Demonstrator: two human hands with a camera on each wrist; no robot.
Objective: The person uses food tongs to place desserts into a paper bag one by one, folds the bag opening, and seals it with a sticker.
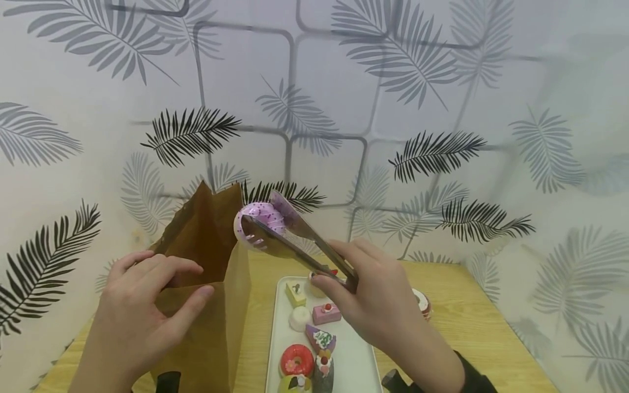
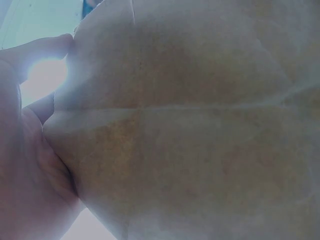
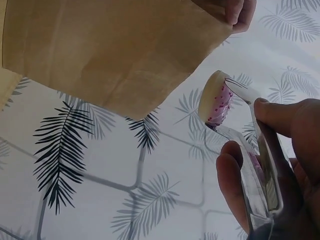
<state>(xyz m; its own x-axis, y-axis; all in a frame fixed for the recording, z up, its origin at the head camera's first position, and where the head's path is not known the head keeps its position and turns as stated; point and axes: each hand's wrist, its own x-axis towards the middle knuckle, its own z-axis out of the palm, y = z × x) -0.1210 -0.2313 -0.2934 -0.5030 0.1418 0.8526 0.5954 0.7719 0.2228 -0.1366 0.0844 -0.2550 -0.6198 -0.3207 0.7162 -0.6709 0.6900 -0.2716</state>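
Note:
At the left stands an open brown paper bag [image 1: 237,311], its mouth rising to jagged-edged peaks. My left hand [image 1: 135,314] grips its near rim, thumb on one side and fingers on the other. In the left wrist view the bag's creased paper [image 2: 190,150] fills most of the picture. My right hand [image 1: 380,297] holds metal tongs [image 1: 296,221] by the arms. Between the tong ends is a round toy pastry [image 1: 265,212] with purple speckled icing and a pale base, raised just right of the bag's mouth. The right wrist view shows the pastry [image 3: 216,100] side-on.
A white tray [image 1: 356,357] on the wooden table [image 1: 467,322] carries several toy sweets, among them a red doughnut [image 1: 297,360] and a pink cake [image 1: 326,313]. Right of the tray, a round cake [image 1: 422,304] is partly hidden by my right hand. Leaf-patterned cloth hangs behind.

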